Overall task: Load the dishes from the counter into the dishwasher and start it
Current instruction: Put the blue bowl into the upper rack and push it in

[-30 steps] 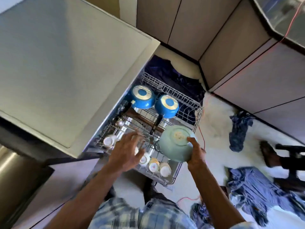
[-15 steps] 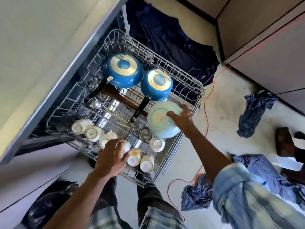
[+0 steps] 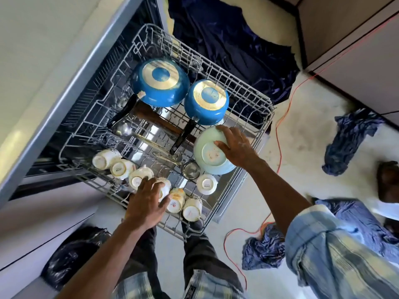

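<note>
Your right hand [image 3: 236,147] grips the upturned pale green bowl [image 3: 207,157] — thumb on its base, fingers over the rim — at the right side of the dishwasher rack [image 3: 254,98], just below the smaller blue pan [image 3: 207,100]. Your left hand [image 3: 146,203] lies over a white cup [image 3: 165,187] in the front row; I cannot tell whether it grips.

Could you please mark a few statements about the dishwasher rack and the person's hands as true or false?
1. Both blue pans lie bottom-up in the rack. True.
2. The right hand holds a white cup. False: it holds the pale green bowl.
3. The left hand rests on white cups at the rack's near edge. True.
4. The pale green bowl sits open side up. False: its base faces up.
</note>
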A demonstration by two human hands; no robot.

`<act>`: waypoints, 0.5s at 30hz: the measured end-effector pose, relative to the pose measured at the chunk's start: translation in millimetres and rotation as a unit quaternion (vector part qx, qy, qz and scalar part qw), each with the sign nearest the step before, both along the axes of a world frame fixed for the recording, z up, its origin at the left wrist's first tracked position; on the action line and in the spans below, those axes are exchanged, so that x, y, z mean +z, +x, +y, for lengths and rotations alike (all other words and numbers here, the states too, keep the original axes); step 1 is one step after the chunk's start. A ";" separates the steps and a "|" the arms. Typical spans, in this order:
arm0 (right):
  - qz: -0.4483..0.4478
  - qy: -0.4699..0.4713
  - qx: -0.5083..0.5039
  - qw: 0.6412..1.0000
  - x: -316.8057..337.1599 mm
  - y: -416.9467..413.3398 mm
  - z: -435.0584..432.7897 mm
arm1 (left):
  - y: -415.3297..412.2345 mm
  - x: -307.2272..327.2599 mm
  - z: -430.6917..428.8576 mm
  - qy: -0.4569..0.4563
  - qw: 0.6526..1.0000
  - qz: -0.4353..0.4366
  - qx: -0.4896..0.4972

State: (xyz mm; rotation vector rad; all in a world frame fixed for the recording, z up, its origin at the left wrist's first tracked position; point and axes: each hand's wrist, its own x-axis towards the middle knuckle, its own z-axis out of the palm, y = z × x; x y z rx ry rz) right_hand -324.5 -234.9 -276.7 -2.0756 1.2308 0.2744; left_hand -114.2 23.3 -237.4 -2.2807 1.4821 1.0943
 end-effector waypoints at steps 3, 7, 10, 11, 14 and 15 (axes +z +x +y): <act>0.097 -0.076 0.046 0.991 -9.3 -7.6 -12.4 | -4.3 -5.4 3.1 -0.021 1.000 -0.003 0.009; 0.103 -0.123 0.020 0.987 -8.0 -13.5 -13.3 | -8.3 -4.9 6.3 -0.022 1.000 -0.013 0.009; 0.007 -0.184 -0.065 0.981 1.8 -21.0 4.2 | -14.0 -2.2 7.0 -0.039 0.999 -0.008 0.014; -0.038 -0.189 -0.131 0.972 5.5 -24.0 11.9 | -17.9 0.6 5.4 -0.058 0.998 -0.007 0.010; -0.132 -0.188 -0.344 0.910 18.4 -35.5 34.4 | -39.0 12.8 -7.9 -0.143 0.988 0.006 -0.057; -0.152 -0.175 -0.390 0.891 17.5 -41.5 39.0 | -49.7 16.5 -14.0 -0.169 0.980 0.011 -0.104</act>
